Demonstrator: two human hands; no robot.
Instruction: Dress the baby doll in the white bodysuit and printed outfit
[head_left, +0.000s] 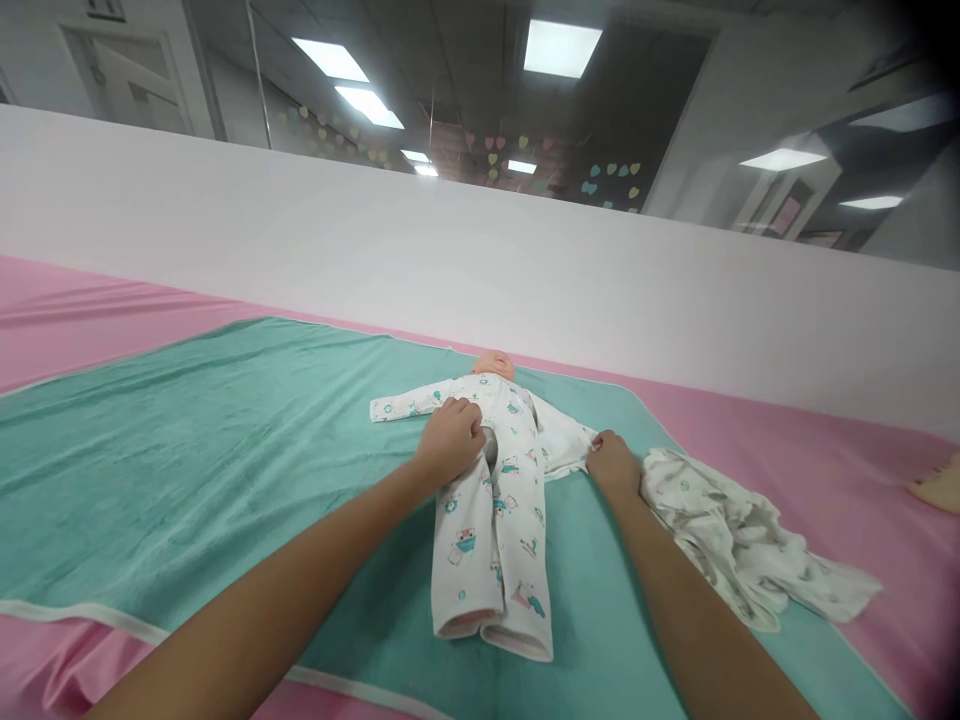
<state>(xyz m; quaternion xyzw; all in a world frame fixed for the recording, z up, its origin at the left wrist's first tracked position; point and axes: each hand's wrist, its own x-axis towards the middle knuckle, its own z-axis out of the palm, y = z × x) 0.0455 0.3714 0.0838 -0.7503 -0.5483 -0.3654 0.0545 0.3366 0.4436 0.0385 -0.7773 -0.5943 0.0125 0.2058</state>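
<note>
Centre: left hand [452, 438] clutches a printed suit [519, 515], right hand [613, 464] grasps its sleeve [564, 440]; doll's head [493, 364] above. Lower right: crumpled clothing [731, 525].

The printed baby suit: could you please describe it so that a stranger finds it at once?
Find the teal sheet over pink fabric. From the doll's head near its far edge, the printed suit stretches towards the camera, with left hand and right hand on it. Unlike the crumpled cloth at right, it lies spread out, showing clear coloured pictures.
</note>
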